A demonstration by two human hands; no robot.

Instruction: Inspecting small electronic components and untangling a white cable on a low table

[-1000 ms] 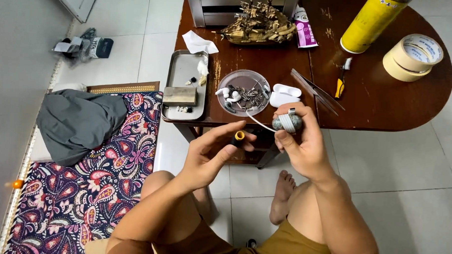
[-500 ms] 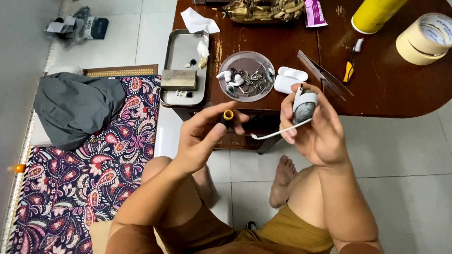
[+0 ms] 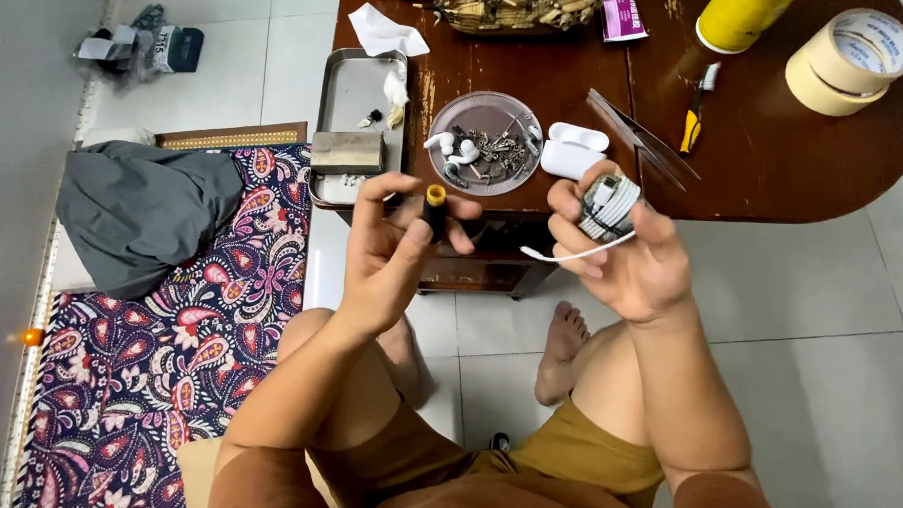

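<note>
Compared with half a second ago, both hands sit a little higher against the table edge, and the left hand (image 3: 396, 257) has turned so the small black cylinder with the yellow tip (image 3: 435, 209) now points up between thumb and fingers rather than lying lower in the palm. The right hand (image 3: 626, 260) has lifted too, bringing the coil of white cable (image 3: 607, 203) up just in front of the white earbud case (image 3: 573, 151).

The left hand is closed on the black cylinder, thumb on 1 side and 2 fingers on the other; its yellow end faces the camera. The right hand is wrapped around the coil, which is wound into a tight grey-white bundle, with 1 loose tail of white cable (image 3: 562, 255) curving out to the left below the fingers. What sits at the core of the bundle is unclear, perhaps a small plug.

Both things are held in the air over the near edge of the dark wooden table (image 3: 775, 165). On it, behind the hands, are a round clear dish of small metal parts (image 3: 485, 142), a metal tray (image 3: 352, 90), a roll of tape (image 3: 851, 60) and a yellow-handled tool (image 3: 692, 129).
</note>
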